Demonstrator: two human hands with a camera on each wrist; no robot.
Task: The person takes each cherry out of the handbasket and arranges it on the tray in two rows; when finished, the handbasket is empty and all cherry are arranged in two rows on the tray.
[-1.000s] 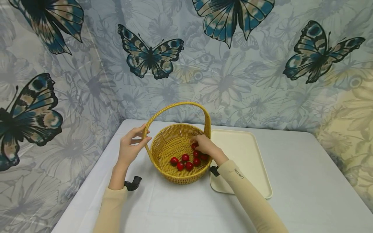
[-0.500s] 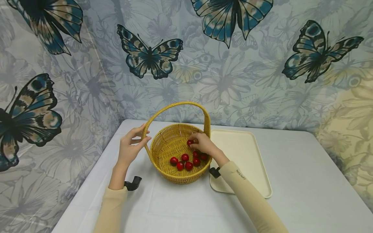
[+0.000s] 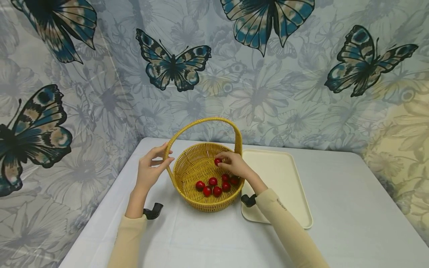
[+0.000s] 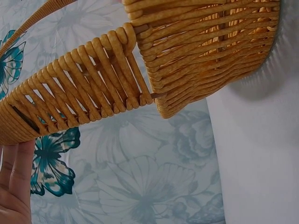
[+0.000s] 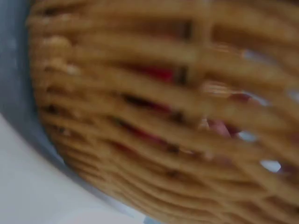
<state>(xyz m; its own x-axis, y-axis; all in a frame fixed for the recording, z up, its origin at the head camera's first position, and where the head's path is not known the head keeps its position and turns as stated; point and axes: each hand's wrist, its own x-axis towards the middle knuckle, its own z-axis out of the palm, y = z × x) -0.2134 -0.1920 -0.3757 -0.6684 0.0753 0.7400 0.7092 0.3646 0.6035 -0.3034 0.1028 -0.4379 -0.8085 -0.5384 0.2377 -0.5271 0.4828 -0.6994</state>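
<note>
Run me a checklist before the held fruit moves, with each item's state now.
1. Fruit secured: ok; the right hand pinches one red fruit.
2. Basket steadied: ok; the left hand holds the handle.
3. Basket upright on the table: ok.
4. Held fruit apart from the other fruits: ok; the head view shows a gap.
5. Held fruit above rim height: cannot tell.
6. Right wrist view usable: not ok; blurred basket wall fills most of it.
</note>
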